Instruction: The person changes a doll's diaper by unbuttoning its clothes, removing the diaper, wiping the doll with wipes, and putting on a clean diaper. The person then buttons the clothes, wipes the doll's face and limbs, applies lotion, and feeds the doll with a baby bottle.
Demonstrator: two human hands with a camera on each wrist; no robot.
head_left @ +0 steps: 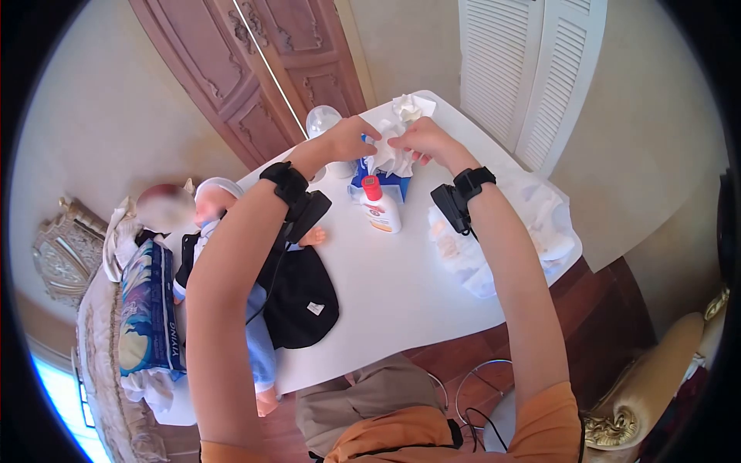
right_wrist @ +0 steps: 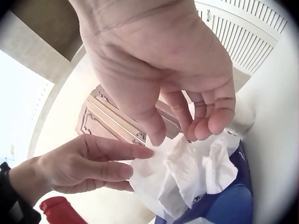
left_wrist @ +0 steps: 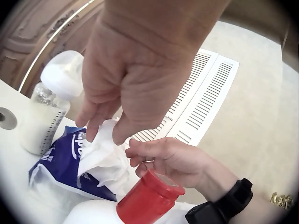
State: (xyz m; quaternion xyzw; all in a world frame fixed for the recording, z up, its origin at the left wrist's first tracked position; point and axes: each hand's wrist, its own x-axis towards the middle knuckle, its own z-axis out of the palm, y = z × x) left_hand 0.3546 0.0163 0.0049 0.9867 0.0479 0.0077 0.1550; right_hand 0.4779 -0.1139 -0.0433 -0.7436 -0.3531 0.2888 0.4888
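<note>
Crumpled white tissue [head_left: 395, 154] [left_wrist: 105, 156] [right_wrist: 187, 170] stands out of a blue tissue pack [head_left: 401, 187] [left_wrist: 58, 161] [right_wrist: 233, 205]. At its left side is my left hand [head_left: 345, 143] [left_wrist: 140, 79] [right_wrist: 79, 163], thumb and fingers apart, the fingertips at the tissue's edge; whether they touch it is unclear. Over its other side my right hand [head_left: 431, 142] [right_wrist: 163, 70] [left_wrist: 175, 161] has loosely bent fingers, with a gap between thumb and forefinger. In front of the pack stands a white bottle [head_left: 382, 212] with a red cap [left_wrist: 147, 198] [right_wrist: 60, 210].
Behind my left hand stands a baby bottle [head_left: 323, 122] [left_wrist: 44, 116]. More crumpled tissue [head_left: 414, 106] lies at the table's [head_left: 370, 285] far end. A doll [head_left: 216, 202], black cloth [head_left: 301, 297] and blue package [head_left: 150, 309] lie left; a clear plastic bag [head_left: 540, 224] lies right.
</note>
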